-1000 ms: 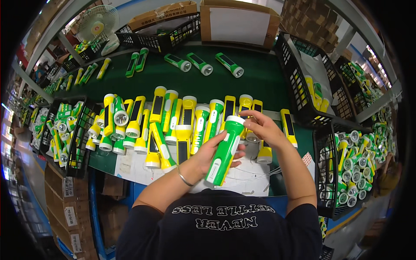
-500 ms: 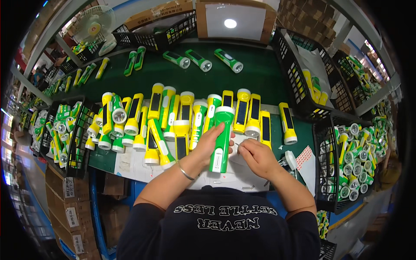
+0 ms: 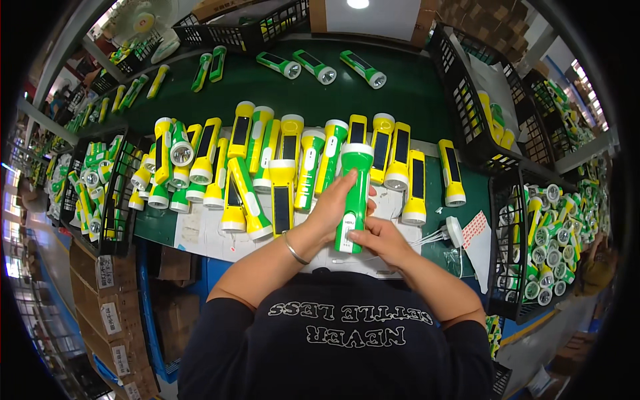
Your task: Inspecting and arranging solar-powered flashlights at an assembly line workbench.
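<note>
Upright in front of me is a green flashlight (image 3: 357,180) with a white head rim at its far end and a white switch panel on its lower body. My left hand (image 3: 333,205) is wrapped round its middle, thumb lying along the barrel. At the near end my right hand (image 3: 387,241) grips the flashlight too, its thumb on the switch panel and its other fingers partly hidden. Just left of it, on white paper, lie a yellow flashlight (image 3: 283,175) with a dark solar panel and a green-and-yellow one (image 3: 249,200).
Several more flashlights lie in a row beyond my hands and on the green bench (image 3: 400,107). Black crates hold flashlights at the right (image 3: 497,253) and left (image 3: 127,200). A white charger (image 3: 455,231) with cables lies to the right, beside a sheet of red-patterned stickers (image 3: 475,230).
My right hand has moved left onto the flashlight's lower end, its thumb now at the switch panel. The flashlight has shifted slightly right, still in my left hand. The view has tilted down.
</note>
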Demonstrator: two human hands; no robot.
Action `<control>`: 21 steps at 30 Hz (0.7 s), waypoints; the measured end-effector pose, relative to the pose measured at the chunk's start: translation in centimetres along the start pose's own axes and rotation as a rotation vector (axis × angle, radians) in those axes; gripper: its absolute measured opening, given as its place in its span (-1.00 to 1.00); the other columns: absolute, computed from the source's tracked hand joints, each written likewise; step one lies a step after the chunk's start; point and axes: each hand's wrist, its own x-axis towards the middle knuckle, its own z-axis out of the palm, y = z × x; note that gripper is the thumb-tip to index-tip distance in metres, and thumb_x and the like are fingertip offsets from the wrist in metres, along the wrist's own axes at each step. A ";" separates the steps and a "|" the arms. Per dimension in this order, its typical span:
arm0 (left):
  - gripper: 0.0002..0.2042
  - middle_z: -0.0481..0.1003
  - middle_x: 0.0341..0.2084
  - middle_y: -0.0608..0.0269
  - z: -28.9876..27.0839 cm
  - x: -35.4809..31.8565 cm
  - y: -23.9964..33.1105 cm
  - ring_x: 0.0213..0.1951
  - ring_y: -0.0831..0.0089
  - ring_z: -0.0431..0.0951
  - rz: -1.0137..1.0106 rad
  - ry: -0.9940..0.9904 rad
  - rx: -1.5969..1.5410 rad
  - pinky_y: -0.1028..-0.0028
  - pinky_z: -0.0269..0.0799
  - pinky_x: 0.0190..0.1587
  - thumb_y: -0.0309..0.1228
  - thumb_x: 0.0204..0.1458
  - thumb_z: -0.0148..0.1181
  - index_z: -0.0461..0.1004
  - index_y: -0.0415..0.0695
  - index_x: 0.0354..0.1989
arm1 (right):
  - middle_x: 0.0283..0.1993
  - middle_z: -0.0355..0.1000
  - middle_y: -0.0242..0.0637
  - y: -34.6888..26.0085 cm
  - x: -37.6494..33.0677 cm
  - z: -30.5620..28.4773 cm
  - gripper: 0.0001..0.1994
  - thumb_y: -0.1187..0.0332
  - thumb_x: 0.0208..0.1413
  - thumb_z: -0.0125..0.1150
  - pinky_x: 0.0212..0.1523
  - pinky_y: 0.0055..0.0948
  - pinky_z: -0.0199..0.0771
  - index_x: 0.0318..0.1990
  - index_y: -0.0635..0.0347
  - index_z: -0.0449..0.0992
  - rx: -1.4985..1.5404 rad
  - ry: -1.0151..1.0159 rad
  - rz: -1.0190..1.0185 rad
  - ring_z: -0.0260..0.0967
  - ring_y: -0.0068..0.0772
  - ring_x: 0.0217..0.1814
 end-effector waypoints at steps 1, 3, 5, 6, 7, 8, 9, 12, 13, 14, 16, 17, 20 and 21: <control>-0.63 0.42 -0.33 0.10 -0.2 0.1 -0.3 -0.35 0.37 0.49 -0.043 -0.035 -0.018 0.41 0.47 -0.32 -0.10 0.16 -0.13 0.26 -0.18 -0.11 | -0.42 0.38 -0.46 0.8 0.1 -0.2 -0.76 0.24 0.03 0.17 -0.62 -0.63 0.15 -0.22 0.19 0.43 0.152 -0.019 0.091 0.22 -0.64 -0.57; -0.58 0.41 -0.16 0.02 -0.2 0.2 0.3 -0.12 0.24 0.46 -0.139 -0.164 -0.160 0.25 0.41 -0.09 -0.13 0.16 -0.12 0.23 -0.19 0.04 | -0.37 0.38 -0.39 2.3 -0.7 0.2 -0.76 0.31 0.02 0.12 -0.67 -0.71 0.02 -0.17 0.16 0.32 0.488 0.020 0.236 0.19 -0.67 -0.57; -0.56 0.41 -0.13 0.03 -0.3 0.9 1.2 -0.07 0.22 0.43 -0.244 -0.195 -0.394 0.19 0.37 -0.01 -0.12 0.14 -0.10 0.22 -0.19 0.07 | -0.33 0.39 -0.24 3.5 -1.4 0.5 -0.70 0.28 -0.04 0.10 -0.58 -0.68 0.16 -0.15 0.17 0.29 0.588 -0.219 0.182 0.27 -0.57 -0.48; -0.55 0.41 -0.15 0.05 -0.7 1.4 1.1 -0.09 0.23 0.44 -0.235 -0.176 -0.385 0.17 0.36 0.01 -0.13 0.12 -0.04 0.22 -0.18 0.08 | -0.34 0.39 -0.20 3.9 -1.8 0.8 -0.69 0.26 -0.06 0.10 -0.53 -0.65 0.23 -0.17 0.17 0.29 0.588 -0.301 0.190 0.29 -0.53 -0.46; -0.55 0.42 -0.15 0.06 -0.9 1.8 0.8 -0.10 0.24 0.45 -0.253 -0.249 -0.399 0.17 0.38 0.00 -0.16 0.10 0.00 0.22 -0.17 0.09 | -0.35 0.39 -0.19 4.0 -2.1 1.2 -0.68 0.25 -0.07 0.10 -0.49 -0.63 0.27 -0.17 0.17 0.28 0.606 -0.329 0.151 0.31 -0.51 -0.44; -0.54 0.42 -0.16 0.07 -0.9 1.9 0.5 -0.11 0.24 0.45 -0.271 -0.321 -0.412 0.17 0.39 -0.02 -0.18 0.08 0.04 0.21 -0.15 0.10 | -0.36 0.39 -0.18 3.8 -2.3 1.5 -0.68 0.25 -0.08 0.10 -0.44 -0.60 0.31 -0.17 0.17 0.28 0.622 -0.358 0.112 0.32 -0.49 -0.42; -0.52 0.43 -0.20 0.10 -0.9 2.0 0.5 -0.14 0.27 0.46 -0.302 -0.334 -0.448 0.18 0.42 -0.06 -0.23 0.03 0.13 0.21 -0.13 0.11 | -0.38 0.39 -0.21 3.6 -2.5 1.5 -0.71 0.22 -0.01 0.08 -0.43 -0.59 0.32 -0.19 0.16 0.29 0.615 -0.400 0.103 0.32 -0.51 -0.41; -0.50 0.43 -0.26 0.14 -0.6 2.0 1.1 -0.21 0.32 0.48 -0.231 -0.307 -0.315 0.24 0.47 -0.13 -0.32 -0.04 0.21 0.23 -0.14 0.08 | -0.41 0.39 -0.32 2.7 -3.1 2.4 -0.76 0.18 0.10 0.05 -0.44 -0.59 0.34 -0.24 0.15 0.35 0.447 -0.205 0.169 0.32 -0.55 -0.43; -0.50 0.43 -0.26 0.14 -0.3 2.1 1.4 -0.21 0.32 0.48 -0.229 -0.311 -0.311 0.24 0.47 -0.13 -0.32 -0.04 0.21 0.23 -0.14 0.08 | -0.41 0.39 -0.32 2.5 -3.2 2.5 -0.76 0.18 0.10 0.05 -0.44 -0.59 0.34 -0.24 0.15 0.35 0.445 -0.205 0.163 0.32 -0.55 -0.43; -0.53 0.44 -0.28 0.14 -0.1 2.2 1.5 -0.22 0.33 0.48 -0.236 -0.248 -0.232 0.29 0.47 -0.15 -0.34 -0.05 0.21 0.25 -0.16 0.05 | -0.44 0.39 -0.35 2.4 -3.4 2.7 -0.77 0.18 0.09 0.07 -0.46 -0.59 0.32 -0.27 0.15 0.37 0.438 -0.138 0.199 0.31 -0.57 -0.47; -0.56 0.44 -0.30 0.14 0.5 2.1 1.8 -0.24 0.34 0.49 -0.242 -0.186 -0.151 0.34 0.48 -0.18 -0.37 -0.05 0.21 0.27 -0.18 0.02 | -0.47 0.39 -0.38 2.5 -3.4 2.9 -0.77 0.18 0.08 0.10 -0.48 -0.60 0.31 -0.31 0.15 0.40 0.430 -0.071 0.233 0.30 -0.59 -0.50; -0.59 0.44 -0.33 0.14 0.8 2.0 1.9 -0.26 0.36 0.50 -0.209 -0.137 -0.049 0.39 0.47 -0.20 -0.38 -0.05 0.21 0.29 -0.20 -0.01 | -0.51 0.38 -0.40 2.8 -3.3 3.0 -0.77 0.17 0.07 0.11 -0.50 -0.61 0.29 -0.36 0.16 0.42 0.333 -0.023 0.230 0.29 -0.61 -0.53; -0.63 0.45 -0.37 0.15 0.7 2.3 1.6 -0.30 0.38 0.51 -0.168 -0.083 0.064 0.48 0.46 -0.24 -0.39 -0.05 0.21 0.33 -0.22 -0.07 | -0.57 0.36 -0.44 2.7 -2.8 2.4 -0.74 0.16 0.05 0.14 -0.53 -0.62 0.25 -0.46 0.17 0.46 0.119 0.057 0.311 0.27 -0.64 -0.56; -0.65 0.45 -0.38 0.16 0.5 2.4 1.4 -0.31 0.39 0.51 -0.160 -0.076 0.075 0.52 0.45 -0.25 -0.40 -0.05 0.21 0.34 -0.23 -0.09 | -0.53 0.37 -0.44 3.4 -2.8 2.5 -0.76 0.18 0.05 0.15 -0.47 -0.60 0.28 -0.43 0.18 0.46 0.148 0.029 0.315 0.28 -0.63 -0.51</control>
